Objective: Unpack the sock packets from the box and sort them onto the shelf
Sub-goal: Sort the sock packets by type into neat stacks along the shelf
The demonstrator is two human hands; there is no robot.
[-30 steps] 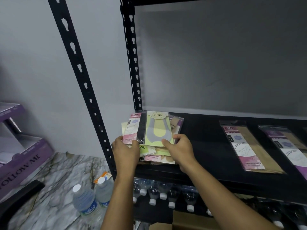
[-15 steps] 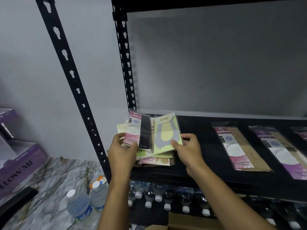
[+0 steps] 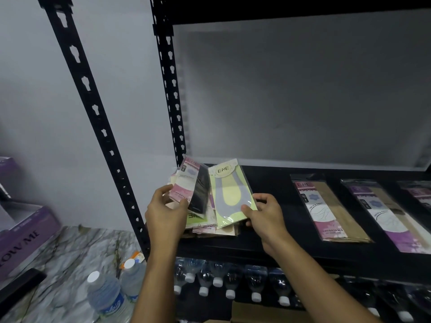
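My left hand pinches a glossy pink-and-black packet; my right hand grips the slick yellow-green packet by its lower corner, both fanned above the loose pile at centre frame. Bare matte black shelf lies open rightward before the flat tan packet.

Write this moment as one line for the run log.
left hand: holds pink-and-black packet | right hand: holds yellow-green packet | pile under them on shelf | sorting unfinished
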